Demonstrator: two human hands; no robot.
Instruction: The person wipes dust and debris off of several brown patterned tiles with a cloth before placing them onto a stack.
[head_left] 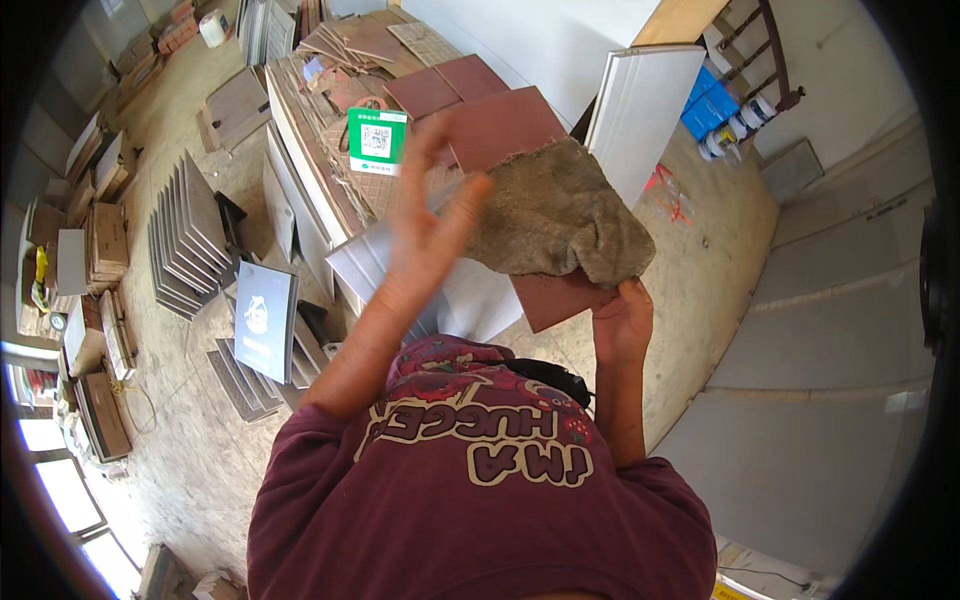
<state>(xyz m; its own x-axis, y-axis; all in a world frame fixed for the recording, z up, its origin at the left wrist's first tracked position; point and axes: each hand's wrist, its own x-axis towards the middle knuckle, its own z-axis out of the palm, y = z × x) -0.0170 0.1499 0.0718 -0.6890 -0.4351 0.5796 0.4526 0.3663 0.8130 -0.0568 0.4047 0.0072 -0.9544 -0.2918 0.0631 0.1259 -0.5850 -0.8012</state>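
My right hand (625, 318) grips the corner of a reddish-brown tile (556, 303), its thumb near the edge of the cloth. A rumpled, dirty brown cloth (560, 205) lies over most of this tile and hides it. My left hand (425, 225) is raised left of the cloth, slightly blurred, with thumb and fingers apart and nothing in them. Beyond the cloth, more reddish-brown tiles (500, 125) lie flat on a cluttered table (350, 205).
A green and white code card (377, 140) stands on the table. Several tiles stand in a rack (185, 235) at left, near a grey sample board (265, 310). White panels (645, 120) lean beyond my right hand. Boxes (105, 245) line the far left; blue boxes (712, 105) sit at back right.
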